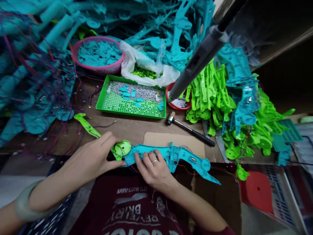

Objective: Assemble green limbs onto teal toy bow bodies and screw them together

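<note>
A long blue plastic shell half (162, 151), with ribs and wires inside, lies along the table's front edge, partly over a cardboard sheet. A green plastic part (123, 148) with a round disc meets its left end. My left hand (101, 156) is closed around the green part, thumb close to the joint with the blue shell; a slim green arm (86, 125) sticks out beyond the fingers. Curled over the middle of the blue shell, my right hand (154, 166) grips it and wears a ring. Thin red and blue wires run between my hands.
A hammer (190, 129) lies behind the cardboard (188, 141). Behind stand a green tray (132, 112) of small metal pieces, a pink basket (97, 67) and a red basket (179, 106). Blue shells with wires (36, 98) crowd the left, green parts (210, 85) the right. A grey pole (198, 62) slants above.
</note>
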Tool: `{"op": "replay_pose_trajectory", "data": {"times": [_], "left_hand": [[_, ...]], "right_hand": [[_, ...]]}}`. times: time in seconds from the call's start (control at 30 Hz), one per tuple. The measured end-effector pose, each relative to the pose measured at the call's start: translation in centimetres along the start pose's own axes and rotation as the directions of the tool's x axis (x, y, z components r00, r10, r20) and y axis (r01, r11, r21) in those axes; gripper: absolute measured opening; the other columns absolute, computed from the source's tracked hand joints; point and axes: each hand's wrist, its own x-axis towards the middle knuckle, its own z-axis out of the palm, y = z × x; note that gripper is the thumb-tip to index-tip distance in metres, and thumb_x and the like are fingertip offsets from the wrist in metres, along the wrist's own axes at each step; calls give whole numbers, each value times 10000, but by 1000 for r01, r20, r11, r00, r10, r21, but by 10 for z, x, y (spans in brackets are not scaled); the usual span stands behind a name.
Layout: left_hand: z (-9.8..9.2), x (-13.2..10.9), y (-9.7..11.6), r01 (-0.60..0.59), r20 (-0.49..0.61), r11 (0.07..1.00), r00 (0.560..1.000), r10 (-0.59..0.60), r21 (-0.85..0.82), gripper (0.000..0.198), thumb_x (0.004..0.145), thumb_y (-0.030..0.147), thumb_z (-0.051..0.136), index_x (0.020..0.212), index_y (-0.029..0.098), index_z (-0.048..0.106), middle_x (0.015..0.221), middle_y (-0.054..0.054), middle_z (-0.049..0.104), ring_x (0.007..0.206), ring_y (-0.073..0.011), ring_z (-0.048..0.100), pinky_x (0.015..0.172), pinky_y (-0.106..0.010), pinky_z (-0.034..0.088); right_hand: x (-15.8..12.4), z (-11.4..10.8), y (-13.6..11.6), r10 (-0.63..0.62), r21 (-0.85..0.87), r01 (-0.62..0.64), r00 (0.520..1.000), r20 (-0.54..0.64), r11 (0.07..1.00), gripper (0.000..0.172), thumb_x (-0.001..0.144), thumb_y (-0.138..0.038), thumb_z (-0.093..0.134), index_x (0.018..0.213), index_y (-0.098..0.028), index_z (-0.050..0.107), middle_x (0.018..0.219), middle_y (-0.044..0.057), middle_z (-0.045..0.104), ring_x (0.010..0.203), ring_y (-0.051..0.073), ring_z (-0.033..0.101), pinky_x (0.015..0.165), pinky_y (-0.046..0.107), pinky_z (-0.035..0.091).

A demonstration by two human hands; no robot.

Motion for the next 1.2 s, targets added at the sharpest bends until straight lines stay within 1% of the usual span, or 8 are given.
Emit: {"op": "replay_pose_trajectory", "data": {"times": [0.1, 0.37, 0.67, 0.87, 0.93, 1.03, 1.1, 1.2], "left_hand": [[0, -4, 1, -37, 23, 996, 999, 36, 84, 416, 946, 602, 485, 1022, 197, 541, 918, -46, 544, 795, -259, 632, 627, -348, 424], [8, -7, 4, -47, 26, 991, 999, 44, 124, 377, 957, 564, 498, 1044, 198, 511, 896, -37, 497, 744, -240, 611, 565, -328, 392], [7, -1, -5, -85, 53, 992, 995, 80, 98, 360, 900, 542, 627, 932, 209, 493, 885, -33, 505, 723, -219, 579, 594, -318, 420], [9, -2, -11, -128, 95, 990, 987, 132, -50, 535, 896, 597, 626, 1212, 177, 527, 1028, -73, 583, 912, -272, 650, 718, -360, 524], [11, -4, -10, -156, 69, 981, 984, 165, -117, 479, 960, 543, 557, 1274, 184, 513, 1170, -106, 583, 1023, -274, 648, 811, -373, 544], [16, -6, -6, -166, -46, 976, 986, 161, -144, 358, 1022, 412, 483, 1284, 171, 525, 1296, -139, 552, 1141, -273, 620, 918, -387, 540], [19, -6, -3, -165, -102, 978, 983, 153, -124, 346, 1022, 379, 489, 1283, 156, 533, 1324, -160, 537, 1180, -284, 601, 948, -404, 537], [21, -4, 0, -162, -115, 983, 982, 152, -90, 346, 1018, 385, 494, 1263, 149, 554, 1339, -175, 530, 1196, -301, 589, 973, -440, 533]], "right_hand": [[0, 0, -1, 0, 10, 0, 1000, 6, 1000, 341, 972, -126, 480, 1286, -81, 606, 1024, 127, 677, 906, 245, 572, 891, 460, 467], [1, -2, 1, 19, 34, -21, 997, 68, 999, 352, 978, -137, 449, 1291, -95, 605, 1038, 122, 666, 907, 246, 556, 913, 461, 447], [3, -5, 4, 6, 46, -10, 997, 80, 999, 365, 971, -128, 449, 1298, -90, 605, 1047, 123, 649, 899, 250, 537, 922, 459, 424], [2, -3, 3, 17, 50, -21, 997, 74, 999, 368, 968, -116, 445, 1303, -88, 597, 1042, 123, 641, 914, 247, 522, 922, 460, 423], [3, -1, 7, 34, 60, -39, 997, 74, 997, 363, 970, -108, 447, 1299, -89, 599, 1027, 122, 642, 905, 243, 519, 906, 446, 434], [6, -5, 13, 67, 83, -75, 993, 98, 994, 347, 971, -98, 458, 1284, -93, 609, 1024, 132, 645, 915, 246, 521, 881, 436, 461], [10, -13, 13, 132, 128, -148, 984, 122, 981, 343, 980, -137, 488, 1303, -114, 599, 1069, 145, 643, 966, 268, 526, 877, 448, 484], [22, -27, 6, 258, 305, -295, 953, 158, 905, 403, 1004, -214, 501, 1395, -117, 519, 1133, 158, 622, 1032, 270, 544, 875, 418, 528]]}}
